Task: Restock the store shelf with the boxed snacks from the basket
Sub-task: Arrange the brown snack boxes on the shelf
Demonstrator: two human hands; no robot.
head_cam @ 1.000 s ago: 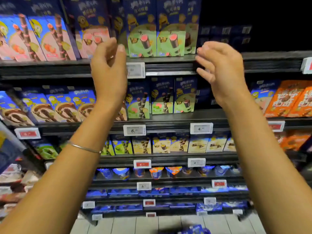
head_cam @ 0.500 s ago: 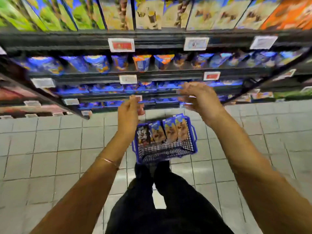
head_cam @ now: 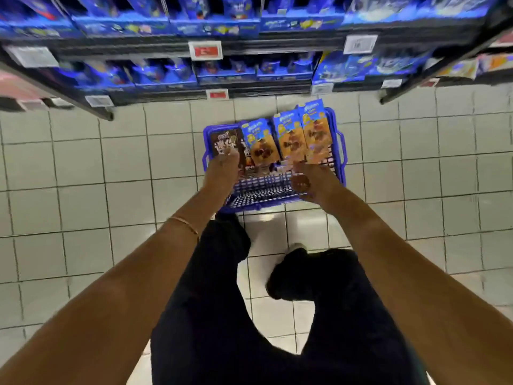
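Reaching into blue basket (head_cam: 342, 151): left hand (head_cam: 222, 169) fingertips on brown box (head_cam: 223, 141), right hand (head_cam: 311, 176) loose, empty, beneath orange boxes (head_cam: 291, 134). Probably light, stiff cardboard; best pinched across narrow sides.

Blue mesh basket (head_cam: 341, 151), orange-and-blue boxes (head_cam: 288, 134), one brown box (head_cam: 224, 143), pale grid-tiled floor (head_cam: 83, 176).

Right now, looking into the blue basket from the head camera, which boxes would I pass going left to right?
Brown box → first blue-and-orange box → second blue-and-orange box → third blue-and-orange box, all standing in the basket.
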